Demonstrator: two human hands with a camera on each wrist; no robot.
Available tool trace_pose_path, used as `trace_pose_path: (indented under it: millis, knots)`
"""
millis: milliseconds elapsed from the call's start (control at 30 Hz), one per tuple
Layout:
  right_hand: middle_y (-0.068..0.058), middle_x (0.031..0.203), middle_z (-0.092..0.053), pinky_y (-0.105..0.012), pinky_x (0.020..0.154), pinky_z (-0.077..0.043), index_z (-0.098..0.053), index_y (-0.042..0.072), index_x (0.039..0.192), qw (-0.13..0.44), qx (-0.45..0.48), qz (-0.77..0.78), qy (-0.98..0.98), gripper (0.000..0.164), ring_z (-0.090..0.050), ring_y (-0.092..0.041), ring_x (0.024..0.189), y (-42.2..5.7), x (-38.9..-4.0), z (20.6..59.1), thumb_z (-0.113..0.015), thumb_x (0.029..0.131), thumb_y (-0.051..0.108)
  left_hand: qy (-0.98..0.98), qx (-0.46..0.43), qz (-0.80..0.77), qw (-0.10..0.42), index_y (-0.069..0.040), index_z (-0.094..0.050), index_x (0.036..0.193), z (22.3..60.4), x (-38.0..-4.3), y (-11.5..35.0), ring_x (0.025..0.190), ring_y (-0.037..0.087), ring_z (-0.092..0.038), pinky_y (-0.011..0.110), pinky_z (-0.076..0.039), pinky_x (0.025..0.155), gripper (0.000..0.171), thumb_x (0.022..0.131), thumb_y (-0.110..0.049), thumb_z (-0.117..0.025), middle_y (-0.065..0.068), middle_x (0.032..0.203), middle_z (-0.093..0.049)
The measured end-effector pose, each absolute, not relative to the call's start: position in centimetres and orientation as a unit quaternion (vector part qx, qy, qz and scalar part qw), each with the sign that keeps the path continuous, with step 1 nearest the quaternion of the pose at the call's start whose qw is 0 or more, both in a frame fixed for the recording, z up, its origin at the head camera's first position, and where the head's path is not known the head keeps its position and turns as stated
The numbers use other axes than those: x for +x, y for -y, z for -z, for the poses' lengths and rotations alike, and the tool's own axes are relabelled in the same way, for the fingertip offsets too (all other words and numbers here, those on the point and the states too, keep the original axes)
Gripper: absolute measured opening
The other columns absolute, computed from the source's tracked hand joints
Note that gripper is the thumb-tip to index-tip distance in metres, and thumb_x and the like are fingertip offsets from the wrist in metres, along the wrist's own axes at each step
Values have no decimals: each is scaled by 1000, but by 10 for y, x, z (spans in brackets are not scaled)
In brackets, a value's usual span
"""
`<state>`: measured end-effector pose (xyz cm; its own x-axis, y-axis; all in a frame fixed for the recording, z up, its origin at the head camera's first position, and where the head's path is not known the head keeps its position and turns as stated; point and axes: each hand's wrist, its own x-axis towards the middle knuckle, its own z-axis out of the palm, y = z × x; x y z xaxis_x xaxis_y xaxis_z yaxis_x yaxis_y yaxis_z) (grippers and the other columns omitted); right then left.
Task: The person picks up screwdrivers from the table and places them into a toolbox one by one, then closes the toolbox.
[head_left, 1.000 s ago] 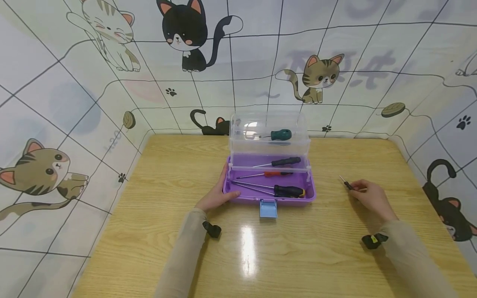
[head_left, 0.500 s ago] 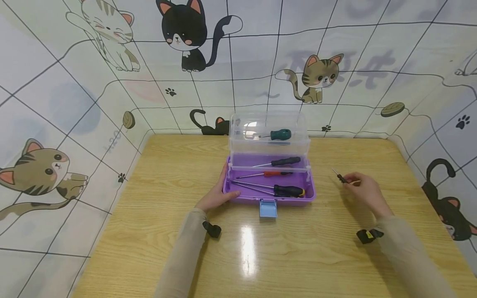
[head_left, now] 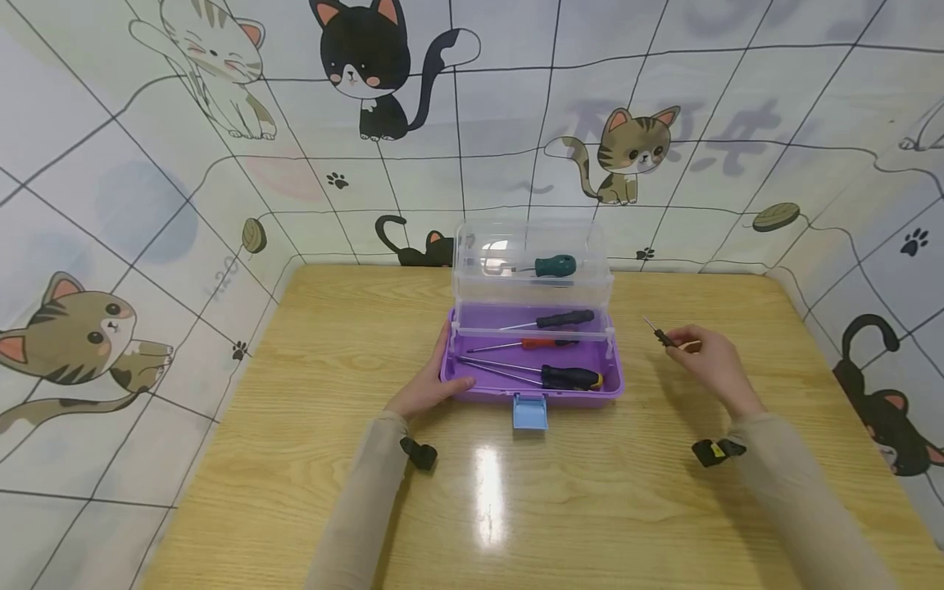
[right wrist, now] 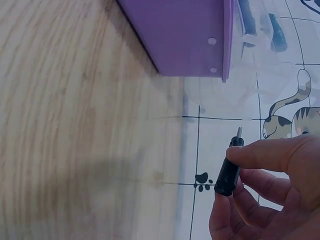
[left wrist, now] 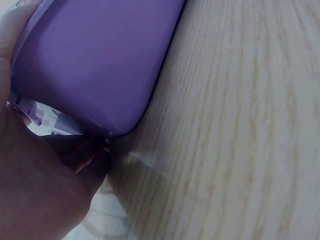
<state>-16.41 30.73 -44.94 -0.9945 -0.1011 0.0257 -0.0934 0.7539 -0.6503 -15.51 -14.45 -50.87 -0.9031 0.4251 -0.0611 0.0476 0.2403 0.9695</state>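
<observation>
A purple toolbox (head_left: 509,398) with its clear lid (head_left: 531,238) raised stands on the table. My left hand (head_left: 428,391) holds its left end, thumb over the front rim and fingers round the side. To the right of the box, my right hand (head_left: 711,365) pinches a small black screwdriver (right wrist: 228,172) between thumb and fingers, above the table, its thin shaft pointing up and left in the head view. Inside the box lie a black screwdriver (head_left: 566,319), a red one (head_left: 537,343) and a black-and-yellow one (head_left: 569,378). A dark green screwdriver (head_left: 556,265) shows through the lid.
A light blue latch (head_left: 530,412) hangs from the box's front. The wooden table (head_left: 354,328) meets walls covered in a cat-print sheet (head_left: 509,180) at the back and sides.
My right hand has moved left and away from me, carrying the small black screwdriver closer to the toolbox. The left hand and the toolbox have stayed in place.
</observation>
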Motion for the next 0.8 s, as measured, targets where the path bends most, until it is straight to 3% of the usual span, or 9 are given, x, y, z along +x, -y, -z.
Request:
trace_pose_path:
  millis: [200,400,800]
  knots:
    - [-25,107,-61,-38,68,-48,-62,-5,114,-8,-57,345,-937,26,-58,-43,97,-299,-168,439,-62,93,10,-775,161,-587,168,-26,16,153,492,-150,144,144,29,2,52,-8,113,107,88,-15,-68,5,160,15]
    - [-24,107,-62,-39,68,-47,-62,-4,114,-11,-65,344,-937,25,-58,-42,98,-293,-175,429,-62,94,12,-768,158,-602,149,-42,14,151,514,-157,145,144,23,0,50,-8,114,109,87,-17,-71,-7,159,12]
    - [-21,108,-61,-45,73,-47,-62,-2,114,-16,-80,353,-932,25,-58,-41,99,-273,-189,410,-61,94,13,-774,146,-598,152,-44,12,151,515,-156,145,145,23,-2,50,-9,114,109,85,-30,-74,-8,160,11]
